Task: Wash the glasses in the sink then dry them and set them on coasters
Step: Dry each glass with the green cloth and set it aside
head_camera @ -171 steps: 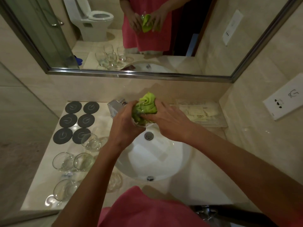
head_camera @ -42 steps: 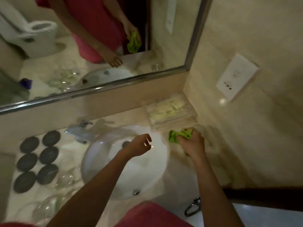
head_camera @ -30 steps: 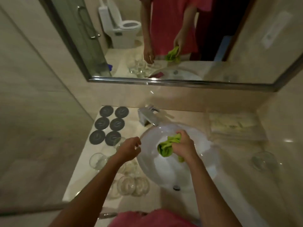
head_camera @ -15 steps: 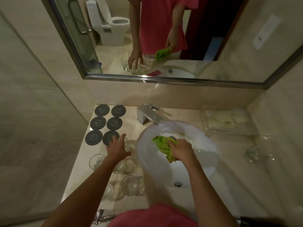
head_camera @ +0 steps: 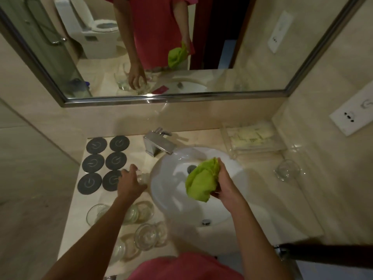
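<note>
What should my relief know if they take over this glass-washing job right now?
Left hand reaches onto a glass beside the coasters; grip unclear. Right hand holds the green cloth over the sink. One glass stands right of the sink; several glasses sit on the left counter. All six coasters are bare, so none is placed yet. Left: the remaining glasses, then setting them on coasters.
</note>
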{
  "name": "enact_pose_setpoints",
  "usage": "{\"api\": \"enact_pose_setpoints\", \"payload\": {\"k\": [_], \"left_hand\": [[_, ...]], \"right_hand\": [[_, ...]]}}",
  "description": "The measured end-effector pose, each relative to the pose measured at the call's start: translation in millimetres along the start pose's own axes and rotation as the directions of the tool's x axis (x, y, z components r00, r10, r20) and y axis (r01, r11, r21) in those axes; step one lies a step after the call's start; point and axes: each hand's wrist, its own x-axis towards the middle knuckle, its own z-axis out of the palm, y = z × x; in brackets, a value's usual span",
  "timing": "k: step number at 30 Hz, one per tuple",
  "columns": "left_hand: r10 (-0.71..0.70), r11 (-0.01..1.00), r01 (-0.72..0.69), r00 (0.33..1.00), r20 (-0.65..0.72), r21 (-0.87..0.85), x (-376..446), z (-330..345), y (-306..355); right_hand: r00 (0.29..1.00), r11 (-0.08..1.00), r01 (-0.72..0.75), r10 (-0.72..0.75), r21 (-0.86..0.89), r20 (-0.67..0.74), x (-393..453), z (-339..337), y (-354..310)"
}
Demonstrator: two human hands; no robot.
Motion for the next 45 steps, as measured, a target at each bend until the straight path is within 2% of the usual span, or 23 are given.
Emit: {"api": "enact_pose_setpoints", "payload": {"k": [2, 6, 10, 14, 16, 20, 23, 26, 28, 29, 31, 33, 36, 42, 45], "left_hand": [[0.018, 0.995, -0.022, 0.999, -0.045, -0.093, -3.6, -6.4, 22.2], [-0.006, 0.944, -0.029, 0.994, -0.105, -0.329, -15.9, -19.2, 70.6], [-0.066, 0.84, -0.019, 0.989, -0.136, -0.543, -36.4, -24.2, 114.3], [-0.088, 0.758, 0.01, 0.992, -0.087, -0.653, -49.2, -18.8, 134.8], [-0.09, 0.734, 0.009, 0.992, -0.084, -0.679, -52.8, -17.0, 139.2], [-0.103, 0.663, 0.034, 0.994, -0.046, -0.748, -55.6, -16.6, 144.8], [-0.09, 0.607, 0.03, 0.995, -0.032, -0.794, -56.4, -19.1, 150.6], [-0.007, 0.647, -0.015, 1.0, -0.026, -0.763, -58.4, -22.7, 158.4], [0.073, 0.676, -0.076, 0.997, -0.035, -0.733, -61.8, -24.5, 164.7], [0.106, 0.68, -0.106, 0.993, -0.046, -0.726, -63.6, -23.7, 169.0], [0.123, 0.688, -0.126, 0.991, -0.056, -0.714, -67.7, -22.8, 175.6], [0.102, 0.716, -0.127, 0.992, -0.077, -0.686, -71.1, -21.0, 180.0], [0.116, 0.778, -0.152, 0.988, -0.1, -0.609, -75.2, -19.2, 182.4], [0.121, 0.748, -0.172, 0.985, -0.124, -0.641, -81.9, -16.9, 196.7], [0.1, 0.747, -0.166, 0.985, -0.138, -0.643, -82.0, -18.3, 200.5]], "right_hand": [[0.996, 0.998, 0.02, -0.026, 0.066, 0.084, 2.5, -4.6, -2.0], [0.982, 0.995, 0.095, -0.09, -0.025, 0.165, -2.6, -8.6, -9.2], [0.969, 0.94, 0.246, -0.23, -0.237, 0.092, 2.1, -11.4, -14.2], [0.976, 0.858, 0.215, -0.204, -0.467, 0.075, 12.5, -16.5, -16.6], [0.974, 0.846, 0.216, -0.221, -0.488, 0.047, 15.3, -21.2, -17.5], [0.932, 0.856, 0.349, -0.358, -0.382, 0.05, 11.9, -29.8, -31.9], [0.872, 0.825, 0.481, -0.485, -0.296, 0.065, 11.6, -31.7, -46.2], [0.787, 0.757, 0.612, -0.611, -0.231, 0.085, 6.7, -27.7, -58.8], [0.738, 0.699, 0.672, -0.656, -0.245, 0.155, 2.8, -22.2, -63.6], [0.736, 0.694, 0.677, -0.64, -0.245, 0.221, 0.9, -20.3, -64.7], [0.778, 0.764, 0.613, -0.538, -0.204, 0.323, -3.1, -15.0, -62.7], [0.843, 0.851, 0.502, -0.442, -0.152, 0.306, -3.8, -15.9, -62.5], [0.897, 0.905, 0.417, -0.393, -0.088, 0.205, -2.1, -21.2, -64.8], [0.86, 0.876, 0.481, -0.478, 0.025, 0.179, -2.2, -21.1, -62.5], [0.835, 0.853, 0.521, -0.515, 0.024, 0.195, -0.9, -21.3, -62.5]]}}
